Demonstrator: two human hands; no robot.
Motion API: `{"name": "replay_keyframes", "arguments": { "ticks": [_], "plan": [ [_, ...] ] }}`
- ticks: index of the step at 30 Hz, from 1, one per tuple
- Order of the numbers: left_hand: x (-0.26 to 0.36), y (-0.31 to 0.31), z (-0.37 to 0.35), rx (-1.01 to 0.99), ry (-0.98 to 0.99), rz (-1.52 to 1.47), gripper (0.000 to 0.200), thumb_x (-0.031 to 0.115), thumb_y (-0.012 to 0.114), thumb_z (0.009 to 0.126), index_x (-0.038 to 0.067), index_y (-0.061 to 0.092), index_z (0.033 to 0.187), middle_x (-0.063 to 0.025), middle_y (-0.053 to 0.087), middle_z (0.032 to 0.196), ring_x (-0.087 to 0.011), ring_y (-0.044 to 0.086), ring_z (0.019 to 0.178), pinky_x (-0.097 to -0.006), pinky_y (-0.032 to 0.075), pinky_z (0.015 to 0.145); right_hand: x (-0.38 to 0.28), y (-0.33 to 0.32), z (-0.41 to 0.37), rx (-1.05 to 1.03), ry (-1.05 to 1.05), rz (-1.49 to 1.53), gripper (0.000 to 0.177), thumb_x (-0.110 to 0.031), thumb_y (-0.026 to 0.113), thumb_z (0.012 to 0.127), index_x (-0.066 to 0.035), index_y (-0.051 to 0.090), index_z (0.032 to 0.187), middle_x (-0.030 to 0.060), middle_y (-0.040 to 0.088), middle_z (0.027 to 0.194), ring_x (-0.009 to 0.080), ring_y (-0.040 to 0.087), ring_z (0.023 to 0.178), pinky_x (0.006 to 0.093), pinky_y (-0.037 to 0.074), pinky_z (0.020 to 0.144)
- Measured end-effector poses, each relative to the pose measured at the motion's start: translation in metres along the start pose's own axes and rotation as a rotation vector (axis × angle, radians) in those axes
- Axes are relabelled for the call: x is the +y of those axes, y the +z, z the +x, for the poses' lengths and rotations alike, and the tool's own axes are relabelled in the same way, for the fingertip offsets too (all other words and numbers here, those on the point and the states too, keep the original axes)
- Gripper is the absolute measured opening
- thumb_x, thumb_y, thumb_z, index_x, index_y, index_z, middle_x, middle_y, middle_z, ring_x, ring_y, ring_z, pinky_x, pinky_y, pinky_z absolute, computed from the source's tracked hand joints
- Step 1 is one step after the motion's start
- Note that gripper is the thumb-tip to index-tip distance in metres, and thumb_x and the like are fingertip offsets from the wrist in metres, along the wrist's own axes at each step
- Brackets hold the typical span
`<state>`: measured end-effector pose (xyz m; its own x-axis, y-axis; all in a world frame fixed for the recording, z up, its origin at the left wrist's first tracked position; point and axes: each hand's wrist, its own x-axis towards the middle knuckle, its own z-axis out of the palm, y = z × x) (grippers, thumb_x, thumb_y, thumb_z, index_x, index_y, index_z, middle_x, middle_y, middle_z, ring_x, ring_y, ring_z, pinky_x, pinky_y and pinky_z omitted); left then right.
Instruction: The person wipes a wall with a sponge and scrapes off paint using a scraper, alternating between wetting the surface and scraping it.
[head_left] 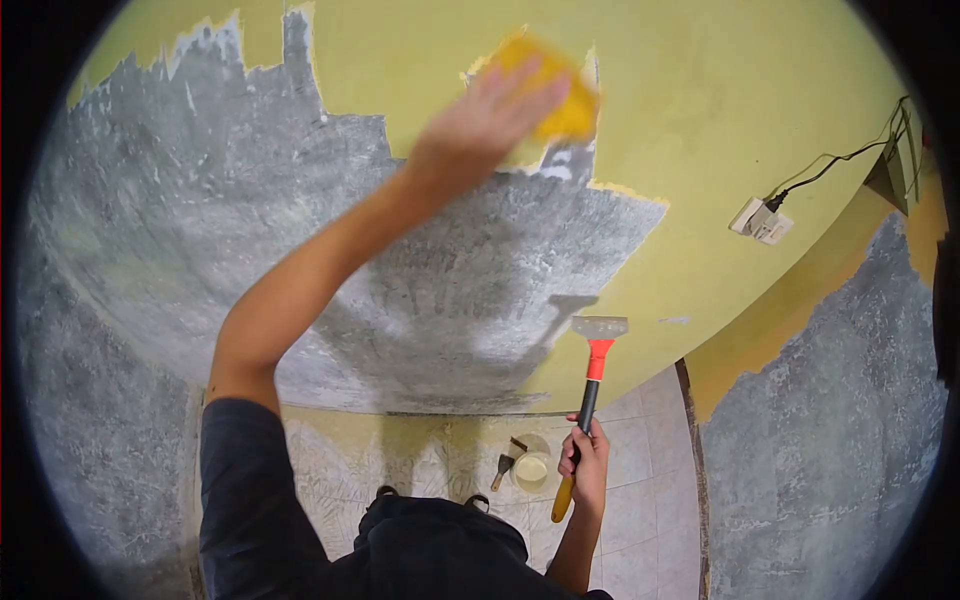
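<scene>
My left hand [490, 115] is raised high on the wall, blurred by motion, its fingers laid over a yellow sponge [575, 105]. The sponge is at the ragged border where yellow-green paint [690, 120] gives way to bare grey plaster [450, 250]. Lower down, my right hand [592, 470] is wrapped round the handle of a long scraper [599, 360]. The scraper points upward, with a red collar, a black and yellow handle and a wide metal blade near the wall. Its shadow falls on the wall just above left.
On the tiled floor stands a white bucket [531, 470] with pale content, and a small putty knife [502, 470] lies beside it. A wall socket [762, 220] with a plugged-in black cable is at the right. Another partly stripped wall [830, 430] closes off the right side.
</scene>
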<state>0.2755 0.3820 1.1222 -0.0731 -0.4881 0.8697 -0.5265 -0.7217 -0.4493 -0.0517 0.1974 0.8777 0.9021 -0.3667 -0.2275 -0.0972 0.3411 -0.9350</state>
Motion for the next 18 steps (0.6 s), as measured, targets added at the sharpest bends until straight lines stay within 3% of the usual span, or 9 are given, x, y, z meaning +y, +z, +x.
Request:
{"name": "replay_keyframes", "arguments": {
  "ticks": [2, 5, 7, 9, 12, 16, 18],
  "plan": [
    [-0.028, 0.0, 0.064, 0.106, 0.047, 0.053, 0.053, 0.002, 0.054, 0.083, 0.007, 0.051, 0.136, -0.0099, 0.053, 0.137, -0.0238, 0.05, 0.126, -0.0349, 0.046, 0.102, 0.0, -0.004, 0.004, 0.052, 0.014, 0.041, 0.019, -0.016, 0.046, 0.1, -0.006, 0.053, 0.116, -0.003, 0.039, 0.06, 0.0038, 0.031, 0.041, 0.0208, 0.024, 0.037],
    [-0.015, -0.011, 0.059, 0.13, 0.051, -0.064, 0.057, 0.0, 0.054, 0.082, 0.007, 0.05, 0.138, -0.0112, 0.052, 0.139, -0.0248, 0.05, 0.127, -0.0366, 0.043, 0.106, 0.001, -0.008, 0.001, 0.066, 0.021, 0.051, 0.015, -0.019, 0.047, 0.101, -0.007, 0.052, 0.108, -0.0031, 0.039, 0.06, 0.004, 0.031, 0.041, 0.0206, 0.024, 0.037],
    [0.017, 0.015, 0.005, 0.04, -0.004, -0.062, 0.058, -0.001, 0.054, 0.082, 0.005, 0.048, 0.139, -0.0135, 0.051, 0.14, -0.0259, 0.049, 0.129, -0.0398, 0.04, 0.109, -0.001, -0.006, 0.009, 0.049, 0.006, 0.074, 0.015, -0.022, 0.047, 0.101, -0.008, 0.051, 0.102, -0.0031, 0.039, 0.06, 0.0042, 0.031, 0.041, 0.0206, 0.024, 0.036],
    [0.042, 0.014, -0.079, -0.257, 0.158, -0.227, 0.061, -0.002, 0.055, 0.084, 0.007, 0.044, 0.143, -0.0118, 0.045, 0.147, -0.0282, 0.044, 0.134, -0.0435, 0.038, 0.113, 0.003, -0.006, 0.005, 0.018, 0.025, 0.086, 0.02, -0.028, 0.046, 0.102, -0.009, 0.049, 0.095, -0.0032, 0.039, 0.059, 0.0045, 0.031, 0.04, 0.0206, 0.024, 0.036],
    [0.066, -0.008, -0.174, -0.532, 0.12, -0.507, 0.05, 0.0, 0.054, 0.084, 0.002, 0.053, 0.133, -0.0129, 0.046, 0.145, -0.0297, 0.044, 0.134, -0.044, 0.034, 0.113, -0.001, 0.005, 0.005, -0.032, 0.123, 0.168, 0.028, -0.034, 0.045, 0.102, -0.01, 0.046, 0.089, -0.0033, 0.038, 0.058, 0.005, 0.031, 0.04, 0.021, 0.024, 0.035],
    [0.1, -0.044, -0.252, -0.564, -0.208, -0.539, 0.035, 0.006, 0.055, 0.085, 0.0, 0.058, 0.119, -0.0152, 0.059, 0.127, -0.0335, 0.048, 0.127, -0.0463, 0.035, 0.109, -0.009, 0.055, 0.022, -0.153, 0.095, 0.055, 0.034, -0.039, 0.042, 0.104, -0.01, 0.046, 0.087, -0.0033, 0.037, 0.057, 0.0053, 0.032, 0.04, 0.0218, 0.025, 0.035],
    [0.118, -0.058, -0.31, -0.636, -0.606, -0.679, 0.027, 0.008, 0.053, 0.089, 0.0, 0.059, 0.115, -0.019, 0.062, 0.117, -0.0367, 0.055, 0.116, -0.0476, 0.04, 0.101, -0.012, 0.09, 0.038, -0.226, -0.023, -0.004, 0.035, -0.04, 0.041, 0.104, -0.009, 0.046, 0.087, -0.0034, 0.037, 0.057, 0.0058, 0.033, 0.04, 0.0221, 0.026, 0.035]
  ]
}}
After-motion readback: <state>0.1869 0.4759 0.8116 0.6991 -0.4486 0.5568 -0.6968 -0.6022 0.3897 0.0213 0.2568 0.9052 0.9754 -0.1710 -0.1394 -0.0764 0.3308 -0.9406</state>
